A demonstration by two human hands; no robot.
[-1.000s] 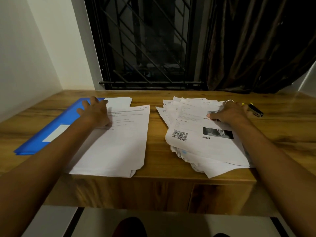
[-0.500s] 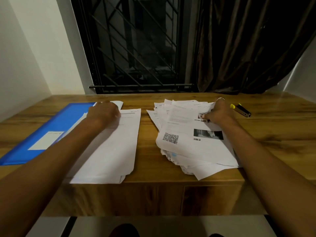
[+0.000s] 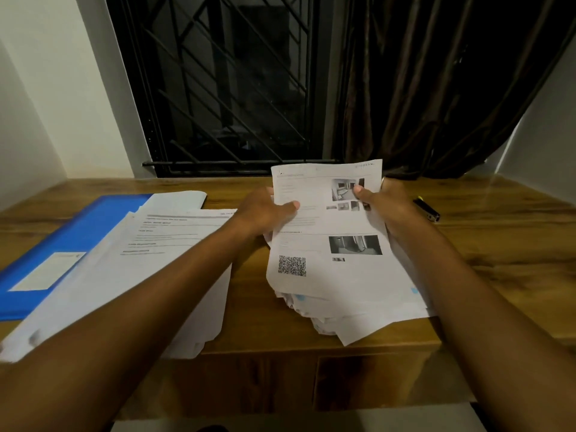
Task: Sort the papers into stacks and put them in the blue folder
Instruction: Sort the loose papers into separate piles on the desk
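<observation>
Both hands grasp the top sheet (image 3: 314, 219) of the loose pile (image 3: 358, 319). The left hand (image 3: 268, 210) pinches its left edge and the right hand (image 3: 386, 204) its right edge, thumbs on the printed face, with the far end raised. A neater stack (image 3: 174, 244) lies under the left forearm. It overlaps the blue folder (image 3: 78, 232), which lies further left, flat on the desk (image 3: 498, 244). A marker (image 3: 427, 208) lies just right of the right hand.

The left forearm (image 3: 124, 322) and right forearm (image 3: 473, 294) were bare along their whole visible length, entering from 7 and 5 o'clock. The right hand (image 3: 389, 207) wore a pale ring (image 3: 382, 182), glimpsed at its 12 o'clock edge.
</observation>
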